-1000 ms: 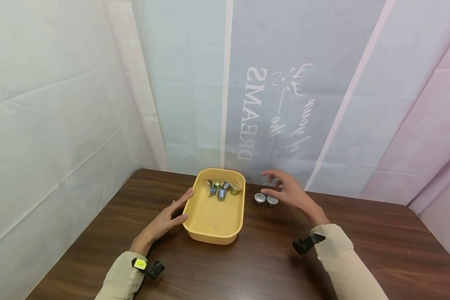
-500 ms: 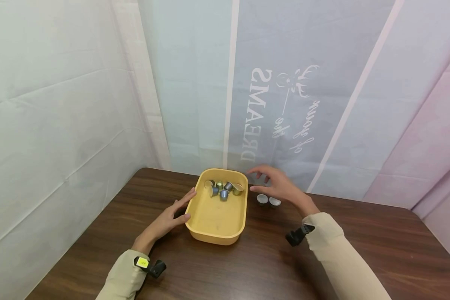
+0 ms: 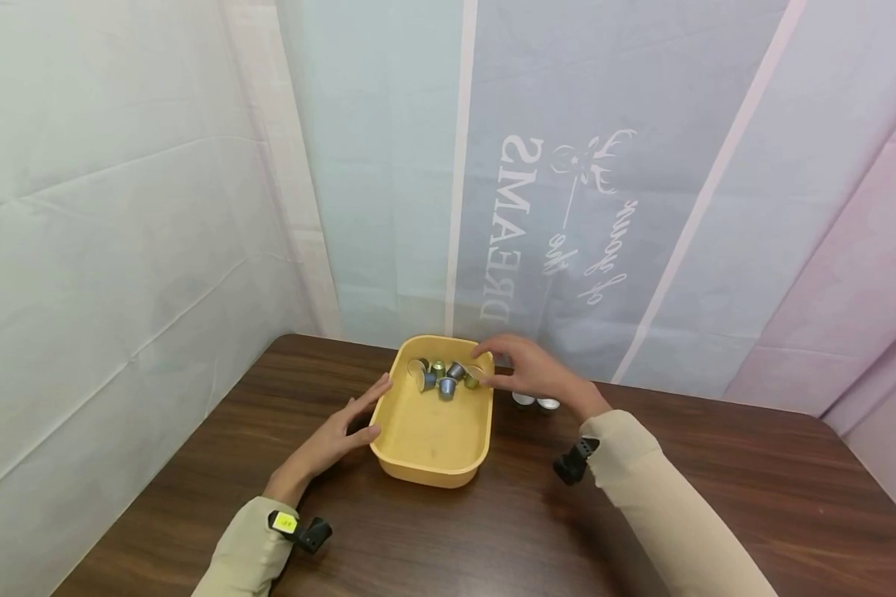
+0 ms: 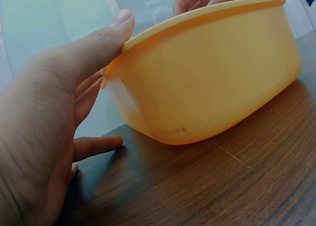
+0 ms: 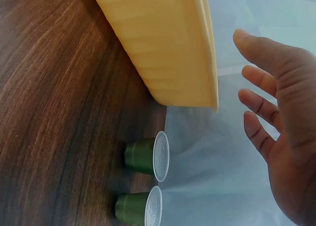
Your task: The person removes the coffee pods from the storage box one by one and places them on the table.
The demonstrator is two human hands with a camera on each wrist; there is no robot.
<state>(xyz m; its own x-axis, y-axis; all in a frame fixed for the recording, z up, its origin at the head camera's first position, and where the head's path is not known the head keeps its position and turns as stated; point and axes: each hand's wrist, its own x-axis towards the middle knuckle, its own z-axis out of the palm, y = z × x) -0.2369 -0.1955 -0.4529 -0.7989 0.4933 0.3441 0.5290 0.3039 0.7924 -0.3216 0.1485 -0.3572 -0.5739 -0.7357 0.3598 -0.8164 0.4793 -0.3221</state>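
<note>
Pale drapes back a wooden table; loosely spread hands at a yellow tub grip nothing.

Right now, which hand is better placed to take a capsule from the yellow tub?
Probably the right hand: it hovers empty at the right side of the yellow tub, near the coffee capsules. The left hand touches its left side and could steady it.

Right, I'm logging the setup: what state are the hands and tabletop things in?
Yellow tray: upright on the table.
Capsules in the tray: jumbled at its far end.
Two green capsules: on the table, lids up.
Left hand: resting against the tray's rim.
Right hand: above the tray's right side, holding nothing.
</note>
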